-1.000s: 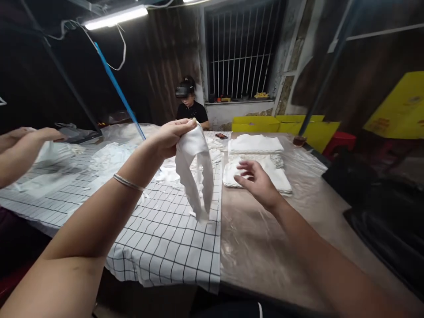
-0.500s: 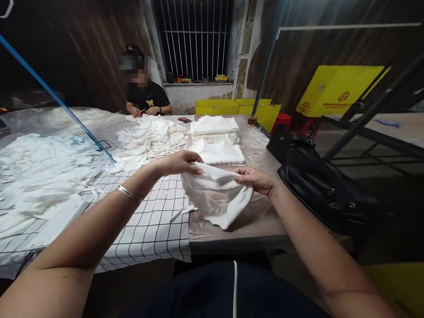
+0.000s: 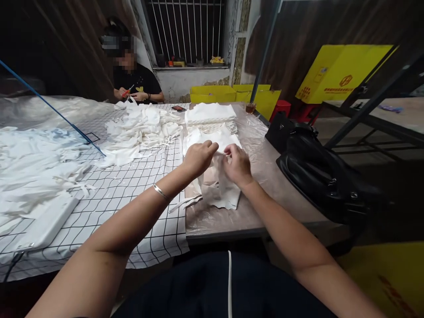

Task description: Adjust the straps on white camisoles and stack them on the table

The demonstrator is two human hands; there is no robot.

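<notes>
A worker's two bare hands meet over a white cloth piece (image 3: 221, 194) at the centre of the table (image 3: 265, 168), just right of where a black-and-white checked cover (image 3: 132, 198) ends and clear plastic sheeting begins. The left hand (image 3: 198, 158), a thin metal bangle (image 3: 161, 192) on its wrist, is curled with fingertips pinching the cloth's upper edge; the right hand (image 3: 236, 164) is likewise closed on the same edge, the two hands nearly touching. The rest of the cloth lies crumpled on the plastic below them, toward six o'clock, a narrow strip trailing off it toward eight o'clock onto the checked cover.

At twelve o'clock from the hands, just beyond them, sit flat stacks of folded white pieces (image 3: 210, 114), one behind the other. At ten o'clock lies a loose heap of white pieces (image 3: 142, 130), and at nine o'clock, well apart, a wider spread of white fabric (image 3: 36, 159) covers the table's left end, crossed by a slanting blue rod (image 3: 49, 106). Behind the heap, at eleven o'clock, a second person (image 3: 135, 79) in a dark top sits at the far edge, holding red-handled scissors (image 3: 127, 91). A black bag (image 3: 318, 172) rests at three o'clock on the table's right edge. Yellow boxes (image 3: 232, 93) stand at one o'clock by a barred window (image 3: 185, 26).
</notes>
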